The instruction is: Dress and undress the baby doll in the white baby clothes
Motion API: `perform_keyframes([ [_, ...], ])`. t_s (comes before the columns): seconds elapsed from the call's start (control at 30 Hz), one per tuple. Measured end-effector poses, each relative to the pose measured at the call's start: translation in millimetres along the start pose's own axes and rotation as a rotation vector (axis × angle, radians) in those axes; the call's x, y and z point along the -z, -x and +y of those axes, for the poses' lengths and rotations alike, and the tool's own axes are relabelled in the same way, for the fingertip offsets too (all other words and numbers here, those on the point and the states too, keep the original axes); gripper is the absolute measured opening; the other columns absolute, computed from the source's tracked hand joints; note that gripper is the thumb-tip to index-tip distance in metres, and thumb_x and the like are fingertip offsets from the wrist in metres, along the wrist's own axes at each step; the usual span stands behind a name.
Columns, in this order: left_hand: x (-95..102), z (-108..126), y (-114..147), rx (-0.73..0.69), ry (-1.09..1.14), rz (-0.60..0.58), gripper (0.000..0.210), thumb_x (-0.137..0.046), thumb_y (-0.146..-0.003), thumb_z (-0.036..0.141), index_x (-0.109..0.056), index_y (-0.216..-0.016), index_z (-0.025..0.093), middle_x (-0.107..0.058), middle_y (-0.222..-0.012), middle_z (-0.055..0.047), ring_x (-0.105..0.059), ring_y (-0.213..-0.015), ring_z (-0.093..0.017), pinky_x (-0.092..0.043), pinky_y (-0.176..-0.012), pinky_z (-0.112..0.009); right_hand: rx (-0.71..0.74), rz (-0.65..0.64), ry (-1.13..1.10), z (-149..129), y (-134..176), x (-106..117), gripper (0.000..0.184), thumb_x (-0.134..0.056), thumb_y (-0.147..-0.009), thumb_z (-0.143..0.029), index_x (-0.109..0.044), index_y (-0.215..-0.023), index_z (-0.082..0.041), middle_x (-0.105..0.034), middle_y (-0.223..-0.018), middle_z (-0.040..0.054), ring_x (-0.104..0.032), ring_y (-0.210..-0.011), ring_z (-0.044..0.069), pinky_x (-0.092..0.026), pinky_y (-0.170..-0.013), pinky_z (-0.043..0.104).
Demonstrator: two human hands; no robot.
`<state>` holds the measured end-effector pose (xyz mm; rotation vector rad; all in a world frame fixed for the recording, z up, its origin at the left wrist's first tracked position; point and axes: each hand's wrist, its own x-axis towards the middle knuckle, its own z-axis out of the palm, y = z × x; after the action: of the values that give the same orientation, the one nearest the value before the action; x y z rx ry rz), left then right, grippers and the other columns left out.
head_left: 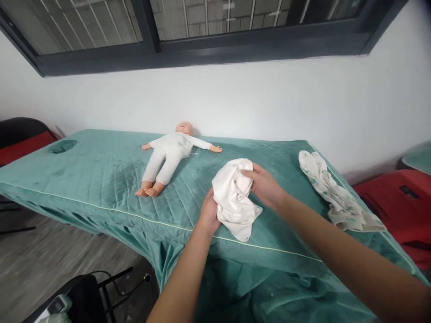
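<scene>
Both my hands hold a bunched white baby garment (234, 202) above the near edge of the bed; its folds hide whether it is a top or something else. My left hand (210, 211) grips its left side from below, fingers partly behind the cloth. At its upper right, my right hand (264, 181) pinches the fabric between thumb and fingers. To the left a baby doll (171, 150) with a white cloth body lies on its back, arms spread and feet toward me. White patterned baby pants (332, 190) lie at the right end, apart from my hands.
A green quilted cover (111, 175) drapes the bed, which has a face hole (63, 146) at its left end. Behind it stand a white wall and a dark window frame (202, 51). Red chairs (397, 197) flank the right end; a black stool (84, 296) is below left.
</scene>
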<state>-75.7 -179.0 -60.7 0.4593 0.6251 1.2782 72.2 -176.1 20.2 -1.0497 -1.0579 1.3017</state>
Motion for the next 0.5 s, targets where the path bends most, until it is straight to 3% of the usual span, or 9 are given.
perform_keyframes([
  [0.17,-27.3,-5,-5,-0.076,0.0,0.089,0.037,-0.07,-0.082,0.032,-0.064,-0.117,0.019,-0.068,-0.124,-0.009,-0.062,-0.118,-0.026,-0.049,-0.102,-0.039,0.323,0.212,0.111,-55,-20,38,0.024,-0.071,-0.076,-0.038,-0.057,-0.092,-0.025,-0.064,-0.08,-0.0014,-0.062,-0.076,0.018,-0.051,-0.067,0.031],
  [0.3,-40.4,-15,-2,-0.2,-0.095,0.22,0.029,-0.07,-0.083,0.026,-0.064,-0.111,0.022,-0.07,-0.115,-0.005,-0.059,-0.121,-0.023,-0.045,-0.103,-0.033,0.415,0.162,0.287,-96,-46,63,0.021,-0.07,-0.079,-0.032,-0.059,-0.095,-0.023,-0.061,-0.079,-0.0028,-0.057,-0.072,0.014,-0.046,-0.066,0.027],
  [0.4,-58.0,-22,6,-0.314,-0.136,0.155,0.035,-0.075,-0.078,0.022,-0.064,-0.111,0.024,-0.069,-0.118,-0.004,-0.053,-0.128,-0.024,-0.042,-0.106,-0.029,0.499,0.025,0.49,-114,-59,50,0.02,-0.07,-0.079,-0.031,-0.062,-0.094,-0.021,-0.064,-0.085,-0.0015,-0.055,-0.081,0.014,-0.045,-0.075,0.029],
  [0.5,-80.5,-29,13,-0.224,-0.182,0.014,0.035,-0.078,-0.075,0.021,-0.068,-0.108,0.02,-0.072,-0.112,-0.006,-0.053,-0.128,-0.029,-0.041,-0.106,-0.034,0.598,-0.201,0.694,-119,-54,10,0.017,-0.064,-0.085,-0.034,-0.063,-0.098,-0.022,-0.065,-0.097,-0.0007,-0.055,-0.093,0.016,-0.044,-0.087,0.033],
])
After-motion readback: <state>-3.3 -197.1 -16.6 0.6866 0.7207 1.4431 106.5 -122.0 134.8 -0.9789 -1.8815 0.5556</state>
